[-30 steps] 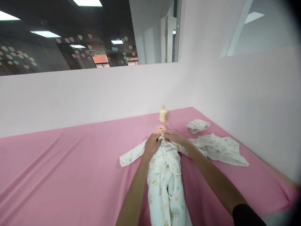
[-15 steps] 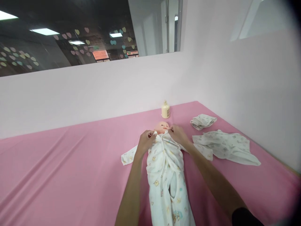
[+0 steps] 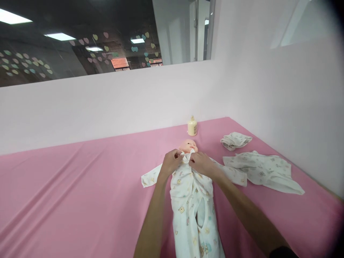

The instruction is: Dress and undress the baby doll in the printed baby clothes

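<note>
A baby doll [image 3: 189,145] lies on its back on a pink-covered surface, its head toward the wall. It wears a white printed baby outfit [image 3: 185,211], with the sleeves spread to both sides and an opening at the crotch. My left hand [image 3: 172,161] pinches the collar on the left side of the neck. On the other side of the front, my right hand [image 3: 202,164] is closed on the collar edge just below the doll's chin. Fingertips of both hands are partly hidden by the fabric.
Behind the doll's head stands a cream pump bottle [image 3: 192,127]. To the right lie a folded printed cloth [image 3: 235,140] and a spread white garment [image 3: 264,170]. A white wall [image 3: 120,104] borders the pink sheet [image 3: 80,200] at the back, with another wall at the right.
My right hand has moved down and inward from beside the doll's face to the collar front. The left hand stays at the collar. The view has shifted slightly left.
</note>
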Available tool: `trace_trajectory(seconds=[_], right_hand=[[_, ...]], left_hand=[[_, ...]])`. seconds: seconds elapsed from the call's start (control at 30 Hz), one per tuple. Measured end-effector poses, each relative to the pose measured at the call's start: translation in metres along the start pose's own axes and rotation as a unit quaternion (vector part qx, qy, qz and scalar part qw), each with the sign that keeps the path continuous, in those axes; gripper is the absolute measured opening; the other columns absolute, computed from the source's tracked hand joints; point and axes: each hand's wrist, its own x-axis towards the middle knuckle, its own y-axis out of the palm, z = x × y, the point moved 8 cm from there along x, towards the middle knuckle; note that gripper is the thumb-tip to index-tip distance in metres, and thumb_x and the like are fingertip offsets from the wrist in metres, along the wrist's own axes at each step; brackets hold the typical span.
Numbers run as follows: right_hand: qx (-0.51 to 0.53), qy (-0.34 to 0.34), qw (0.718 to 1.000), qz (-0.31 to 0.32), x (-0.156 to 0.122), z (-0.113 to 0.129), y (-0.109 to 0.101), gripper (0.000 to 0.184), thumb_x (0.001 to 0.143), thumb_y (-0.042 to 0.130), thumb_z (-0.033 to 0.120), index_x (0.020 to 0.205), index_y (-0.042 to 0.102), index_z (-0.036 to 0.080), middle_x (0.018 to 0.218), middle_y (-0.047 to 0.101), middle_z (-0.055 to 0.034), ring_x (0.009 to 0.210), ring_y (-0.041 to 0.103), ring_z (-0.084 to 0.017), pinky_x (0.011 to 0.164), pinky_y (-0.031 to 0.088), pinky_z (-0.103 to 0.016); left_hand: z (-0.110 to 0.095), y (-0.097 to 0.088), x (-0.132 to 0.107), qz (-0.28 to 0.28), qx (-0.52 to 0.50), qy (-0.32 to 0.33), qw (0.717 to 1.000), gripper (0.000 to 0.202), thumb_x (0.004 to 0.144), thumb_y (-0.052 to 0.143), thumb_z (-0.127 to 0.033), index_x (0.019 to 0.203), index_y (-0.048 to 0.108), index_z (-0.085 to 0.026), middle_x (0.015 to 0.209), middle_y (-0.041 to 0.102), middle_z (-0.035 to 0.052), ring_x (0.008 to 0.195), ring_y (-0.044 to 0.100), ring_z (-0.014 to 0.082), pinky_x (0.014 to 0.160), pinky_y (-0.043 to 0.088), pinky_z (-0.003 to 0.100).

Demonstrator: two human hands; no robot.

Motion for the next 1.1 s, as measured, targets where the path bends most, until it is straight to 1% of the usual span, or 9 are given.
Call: trace_trajectory(seconds=[0.2, 0.3, 0.4, 0.53, 0.6, 0.67, 0.83, 1.0, 1.1], right_hand=[[-0.037, -0.023, 0.999, -0.016, -0.003, 0.01, -0.001, 0.012, 0.08, 0.049, 0.013, 0.073, 0.058, 0.017, 0.078, 0.066, -0.0101, 0.069, 0.059, -0.018, 0.057, 0.025, -0.029], [-0.041, -0.001, 0.999, -0.018, -0.001, 0.005, -0.001, 0.01, 0.08, 0.049, 0.014, 0.077, 0.058, 0.016, 0.077, 0.065, -0.0105, 0.067, 0.058, -0.019, 0.057, 0.025, -0.03], [0.019, 0.015, 1.0, -0.007, 0.002, -0.003, -0.006, 0.014, 0.08, 0.051, 0.021, 0.067, 0.05, 0.018, 0.067, 0.059, -0.0047, 0.061, 0.051, -0.016, 0.055, 0.024, -0.029], [0.192, 0.014, 0.981, 0.02, 0.0, -0.011, -0.015, 0.024, 0.078, 0.049, 0.022, 0.057, 0.038, 0.019, 0.052, 0.044, 0.003, 0.052, 0.04, -0.01, 0.053, 0.025, -0.026], [0.259, 0.006, 0.965, 0.045, -0.004, -0.012, -0.016, 0.02, 0.079, 0.047, 0.021, 0.06, 0.042, 0.019, 0.054, 0.046, 0.0034, 0.053, 0.042, -0.009, 0.054, 0.027, -0.025], [0.295, 0.005, 0.953, 0.072, -0.007, -0.012, -0.014, 0.014, 0.079, 0.048, 0.022, 0.066, 0.048, 0.018, 0.057, 0.05, 0.0029, 0.053, 0.044, -0.01, 0.053, 0.029, -0.025], [0.287, 0.016, 0.952, 0.107, -0.009, -0.018, -0.008, 0.004, 0.079, 0.056, 0.022, 0.076, 0.054, 0.02, 0.063, 0.052, 0.0023, 0.055, 0.043, -0.011, 0.051, 0.029, -0.026], [0.301, -0.008, 0.944, 0.133, -0.011, -0.017, -0.011, 0.004, 0.082, 0.058, 0.024, 0.082, 0.054, 0.021, 0.072, 0.052, 0.0018, 0.061, 0.043, -0.012, 0.054, 0.03, -0.026], [0.271, -0.012, 0.954, 0.127, -0.011, -0.016, -0.014, 0.007, 0.084, 0.055, 0.023, 0.079, 0.05, 0.021, 0.071, 0.047, 0.0026, 0.061, 0.039, -0.011, 0.054, 0.028, -0.026]], left_hand=[[-0.005, 0.003, -0.002, 0.007, 0.042, 0.02, 0.999, 0.02, 0.084, 0.053, -0.034, 0.081, 0.062, -0.017, 0.073, 0.058, -0.0013, 0.068, 0.049, 0.0116, 0.063, 0.036, 0.024], [-0.01, 0.005, -0.007, 0.021, 0.074, 0.023, 0.997, 0.019, 0.082, 0.055, -0.031, 0.096, 0.063, -0.02, 0.074, 0.058, -0.0018, 0.068, 0.05, 0.0119, 0.063, 0.037, 0.023], [-0.022, 0.011, -0.014, 0.067, 0.081, 0.049, 0.993, 0.032, 0.082, 0.056, -0.031, 0.112, 0.061, -0.021, 0.085, 0.061, 0.0004, 0.076, 0.053, 0.0132, 0.068, 0.039, 0.024], [-0.033, 0.023, -0.021, 0.149, 0.085, 0.067, 0.983, 0.018, 0.081, 0.054, -0.03, 0.092, 0.062, -0.017, 0.085, 0.061, 0.0019, 0.074, 0.053, 0.0136, 0.063, 0.036, 0.025], [-0.039, 0.022, -0.021, 0.141, 0.112, 0.09, 0.98, 0.011, 0.081, 0.052, -0.027, 0.077, 0.056, -0.017, 0.078, 0.058, 0.0007, 0.069, 0.05, 0.0129, 0.061, 0.033, 0.026], [-0.043, 0.021, -0.021, 0.119, 0.151, 0.108, 0.975, 0.016, 0.081, 0.051, -0.024, 0.067, 0.047, -0.017, 0.069, 0.053, -0.0003, 0.064, 0.045, 0.0125, 0.059, 0.028, 0.028], [-0.046, 0.022, -0.021, 0.104, 0.194, 0.125, 0.967, 0.02, 0.076, 0.049, -0.017, 0.062, 0.035, -0.018, 0.06, 0.044, -0.0005, 0.058, 0.035, 0.0125, 0.057, 0.021, 0.031], [-0.047, 0.023, -0.021, 0.106, 0.184, 0.123, 0.97, 0.016, 0.075, 0.047, -0.015, 0.063, 0.036, -0.018, 0.061, 0.045, 0.0, 0.059, 0.036, 0.0127, 0.058, 0.021, 0.03], [-0.049, 0.024, -0.021, 0.109, 0.171, 0.129, 0.971, 0.015, 0.076, 0.048, -0.016, 0.064, 0.037, -0.018, 0.062, 0.045, -0.0006, 0.06, 0.036, 0.0123, 0.058, 0.022, 0.029]])
